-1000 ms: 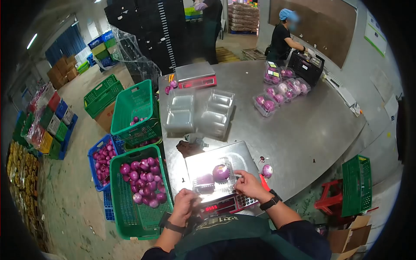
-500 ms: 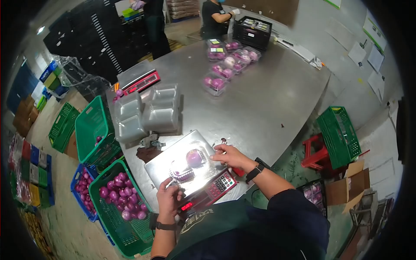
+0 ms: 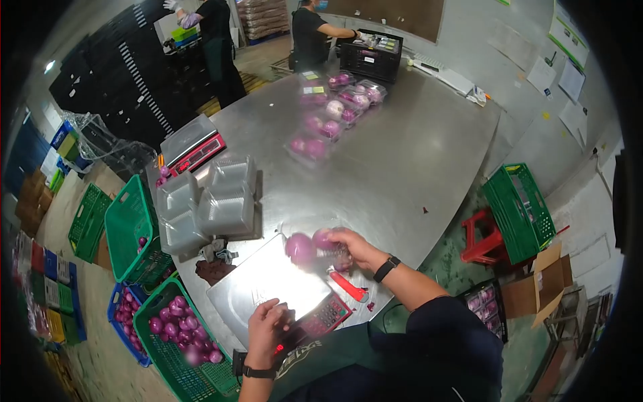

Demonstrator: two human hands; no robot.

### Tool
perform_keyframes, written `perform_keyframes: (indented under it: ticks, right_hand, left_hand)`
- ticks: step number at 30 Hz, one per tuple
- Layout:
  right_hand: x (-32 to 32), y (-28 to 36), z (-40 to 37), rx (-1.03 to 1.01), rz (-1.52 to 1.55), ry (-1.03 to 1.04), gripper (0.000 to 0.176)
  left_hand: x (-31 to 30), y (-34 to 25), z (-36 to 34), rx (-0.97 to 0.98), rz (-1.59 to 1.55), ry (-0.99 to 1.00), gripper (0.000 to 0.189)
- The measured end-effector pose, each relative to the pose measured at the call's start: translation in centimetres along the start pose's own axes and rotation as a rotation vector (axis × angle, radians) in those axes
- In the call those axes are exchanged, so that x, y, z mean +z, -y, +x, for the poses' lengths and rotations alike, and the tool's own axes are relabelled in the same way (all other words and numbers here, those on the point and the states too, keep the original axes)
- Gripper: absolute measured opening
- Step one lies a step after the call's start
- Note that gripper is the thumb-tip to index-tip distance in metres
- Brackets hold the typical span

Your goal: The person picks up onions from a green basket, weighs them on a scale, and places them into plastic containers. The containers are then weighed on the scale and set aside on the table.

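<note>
In my right hand (image 3: pixel 348 246) is a clear plastic box of purple onions (image 3: pixel 301 248), lifted off the scale plate and somewhat blurred. My left hand (image 3: pixel 266 326) hovers at the front edge of the scale (image 3: pixel 234 295), its fingers apart and nothing in them. The bare metal plate shines brightly, and the red keypad (image 3: pixel 327 315) is on the side towards me. A red-handled tool (image 3: pixel 349 286) lies on the table beside the scale, below my right wrist.
Stacked clear trays (image 3: pixel 228 208) and a second scale (image 3: pixel 194 149) stand at the left. Filled onion boxes (image 3: pixel 331 128) lie farther back. Green crates (image 3: pixel 177 378) are at the left edge. A co-worker (image 3: pixel 309 37) reaches into a black crate (image 3: pixel 370 62).
The onion box has left the scale plate and moved up and right with my right hand. My left hand has let go of it. The view has shifted, and the co-worker's arm now reaches to the crate.
</note>
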State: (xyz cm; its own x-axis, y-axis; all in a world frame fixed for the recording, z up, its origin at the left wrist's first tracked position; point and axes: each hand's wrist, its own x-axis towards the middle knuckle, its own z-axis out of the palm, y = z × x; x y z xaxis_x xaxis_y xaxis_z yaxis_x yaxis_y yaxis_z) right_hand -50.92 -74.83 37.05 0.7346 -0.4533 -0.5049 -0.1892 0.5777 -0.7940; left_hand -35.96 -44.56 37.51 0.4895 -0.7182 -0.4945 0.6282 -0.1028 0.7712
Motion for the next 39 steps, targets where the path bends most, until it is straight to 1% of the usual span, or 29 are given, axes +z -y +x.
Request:
perform_keyframes:
  ticks: [2, 3, 4, 6, 8, 10, 11, 12, 14, 15, 16, 18, 19, 20, 21, 22, 24, 26, 27, 29, 30, 32, 33, 34, 36, 37, 38, 39]
  right_hand:
    - [-1.2, 0.6, 2.9, -0.054, 0.248, 0.043, 0.053]
    - [-0.6, 2.5, 2.8, -0.008, 0.27, -0.012, 0.058]
    - [-1.3, 2.7, 5.3, -0.002, 0.265, -0.002, 0.058]
    - [-2.9, 2.1, 11.3, -0.02, -0.023, -0.324, 0.06]
    - [-1.8, 3.1, 14.0, -0.031, -0.008, -0.316, 0.063]
    - [-0.9, 3.4, 17.8, -0.031, 0.077, -0.296, 0.066]
    - [-0.2, 3.5, 19.5, -0.111, 0.004, -0.367, 0.066]
    - [-0.5, 3.6, 21.5, -0.106, 0.0, -0.356, 0.066]
    - [-1.2, 3.7, 26.2, -0.101, 0.072, -0.475, 0.078]
    - [-1.3, 3.9, 27.9, -0.077, -0.127, -0.599, 0.088]
    - [0.4, 4.9, 26.9, -0.081, -0.137, -0.58, 0.088]
    - [4.6, 7.1, 21.5, -0.296, -0.84, -0.807, 0.082]
    - [5.5, 6.3, 22.1, -0.537, -0.893, -0.864, 0.066]
    - [6.1, 6.0, 22.8, -0.544, -0.899, -0.857, 0.066]
    - [7.2, 5.9, 22.9, -0.719, -0.961, -0.648, 0.057]
    - [8.7, 6.1, 22.4, -0.886, -1.009, -0.433, 0.049]
    - [13.2, 6.2, 21.3, -1.066, -1.061, -0.249, 0.039]
    - [17.3, 5.2, 21.8, -1.222, -1.056, -0.099, 0.031]
    - [19.1, 4.6, 22.1, -1.228, -1.055, -0.09, 0.031]
    - [22.1, 3.2, 22.9, -1.061, -1.196, 0.128, 0.026]
    - [22.7, 2.4, 23.4, -1.066, -1.197, 0.144, 0.026]
    - [24.1, 1.0, 24.6, -0.798, -1.459, 0.18, 0.023]
    - [23.9, 0.8, 24.8, -0.975, -1.571, 0.227, 0.024]
    - [23.6, 0.3, 25.8, -0.979, -1.576, 0.246, 0.024]
    - [22.8, -0.6, 27.6, -0.876, -1.676, 0.182, 0.024]
    - [22.7, 0.0, 27.0, -0.844, -1.719, 0.165, 0.026]
    - [23.5, 1.1, 25.2, -0.81, -1.768, 0.182, 0.028]
    - [25.0, 2.0, 22.3, -0.673, -1.609, 0.038, 0.034]
  left_hand:
    - [-0.6, -0.3, -0.9, 0.003, -0.017, -0.074, 0.034]
    - [-1.3, -0.3, -1.3, 0.01, -0.016, -0.097, 0.034]
    - [-1.8, -0.4, -1.8, 0.015, -0.021, -0.108, 0.034]
    - [-2.5, -0.8, -2.7, 0.054, -0.075, -0.154, 0.034]
    - [-2.9, -1.2, -3.2, 0.05, -0.094, -0.203, 0.034]
    - [-4.2, -0.5, -3.4, 0.069, -0.15, -0.262, 0.032]
    - [-4.7, -0.3, -3.6, 0.084, -0.152, -0.28, 0.028]
    - [-5.1, -0.1, -3.6, 0.088, -0.156, -0.291, 0.028]
    - [-6.1, 0.3, -3.9, 0.124, -0.204, -0.304, 0.026]
    - [-6.5, 0.2, -4.1, 0.14, -0.214, -0.321, 0.026]
    - [-6.9, 0.1, -4.3, 0.141, -0.235, -0.342, 0.026]
    - [-7.8, 0.0, -4.9, 0.15, -0.265, -0.366, 0.026]
    - [-8.4, -0.2, -5.1, 0.158, -0.265, -0.39, 0.026]
    - [-9.1, 0.0, -5.4, 0.161, -0.264, -0.414, 0.026]
    - [-10.1, 0.6, -5.2, 0.18, -0.293, -0.455, 0.024]
    - [-10.3, 0.4, -5.3, 0.183, -0.295, -0.455, 0.024]
    - [-10.7, -0.1, -5.6, 0.176, -0.334, -0.499, 0.022]
    - [-11.4, -0.2, -6.0, 0.208, -0.335, -0.496, 0.021]
    - [-11.8, -0.1, -6.2, 0.237, -0.335, -0.494, 0.02]
    - [-12.7, 0.1, -6.8, 0.241, -0.35, -0.516, 0.02]
    - [-13.2, 0.3, -7.2, 0.238, -0.359, -0.532, 0.021]
    - [-14.3, 0.9, -8.3, 0.248, -0.379, -0.556, 0.021]
    - [-14.8, 1.2, -8.8, 0.25, -0.391, -0.568, 0.022]
    - [-15.2, 1.4, -9.4, 0.254, -0.403, -0.579, 0.022]
    - [-16.3, 1.9, -11.0, 0.267, -0.365, -0.664, 0.02]
    - [-17.6, 2.5, -11.9, 0.284, -0.312, -0.659, 0.019]
    - [-19.7, 4.3, -12.2, 0.341, -0.31, -0.658, 0.019]
    - [-20.5, 4.7, -13.1, 0.33, -0.275, -0.69, 0.019]
